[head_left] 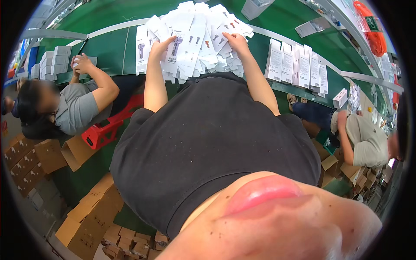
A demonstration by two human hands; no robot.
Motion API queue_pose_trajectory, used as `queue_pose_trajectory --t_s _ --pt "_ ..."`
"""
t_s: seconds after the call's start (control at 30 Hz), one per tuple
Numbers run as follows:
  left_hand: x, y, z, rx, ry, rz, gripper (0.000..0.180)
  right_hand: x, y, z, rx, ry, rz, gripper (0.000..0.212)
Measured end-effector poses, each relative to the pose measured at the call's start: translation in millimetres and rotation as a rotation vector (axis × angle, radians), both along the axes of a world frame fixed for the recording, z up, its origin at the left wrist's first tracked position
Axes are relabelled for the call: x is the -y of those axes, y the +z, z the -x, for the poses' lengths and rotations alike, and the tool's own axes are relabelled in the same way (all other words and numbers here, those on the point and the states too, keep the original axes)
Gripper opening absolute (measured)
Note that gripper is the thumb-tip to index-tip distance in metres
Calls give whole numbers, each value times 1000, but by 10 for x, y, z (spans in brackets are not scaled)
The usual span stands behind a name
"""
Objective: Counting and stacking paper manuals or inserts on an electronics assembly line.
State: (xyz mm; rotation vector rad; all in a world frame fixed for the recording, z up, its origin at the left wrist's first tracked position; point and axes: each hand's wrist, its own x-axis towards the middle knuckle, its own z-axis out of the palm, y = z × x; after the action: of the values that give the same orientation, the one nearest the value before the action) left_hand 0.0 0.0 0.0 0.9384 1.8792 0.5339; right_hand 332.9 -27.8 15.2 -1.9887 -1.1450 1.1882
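Observation:
A broad heap of flat white cartons [197, 37], printed with small pictures of a handheld device, lies on the green table before me. At its left side my left hand [161, 48] grips a flat carton [175, 52] with a purple device printed on it; the thumb lies on top and the other fingers are mostly hidden. On the right side of the heap my right hand [237, 42] grips flat cartons, its thumb pointing inward across them. How many pieces each hand holds cannot be made out.
Upright white boxes [291, 65] stand in a row to the right on the table [112, 54]. At the left, a co-worker [78, 102] handles a small box near stacked white boxes [55, 60]. Another person [362, 134] sits at the right. Brown cartons [89, 216] and a red stool [102, 132] are below.

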Motion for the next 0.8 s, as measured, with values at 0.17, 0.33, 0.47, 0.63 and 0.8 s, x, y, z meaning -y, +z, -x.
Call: queue_pose_trajectory --t_s 0.17,0.33,0.47,0.63,0.8 --pt "77 146 59 70 -90 96 98 -88 76 -69 -73 -12 42 57" --pt "101 357 123 23 -177 119 93 -39 31 8 -55 -3 52 57" --pt "75 526 14 -116 -336 71 87 58 -7 -56 -37 36 102 61" --pt "198 663 -304 -90 -443 -44 77 144 -67 125 83 66 4 61" --pt "494 862 -377 99 -336 -165 69 264 197 15 -72 119 63 63"
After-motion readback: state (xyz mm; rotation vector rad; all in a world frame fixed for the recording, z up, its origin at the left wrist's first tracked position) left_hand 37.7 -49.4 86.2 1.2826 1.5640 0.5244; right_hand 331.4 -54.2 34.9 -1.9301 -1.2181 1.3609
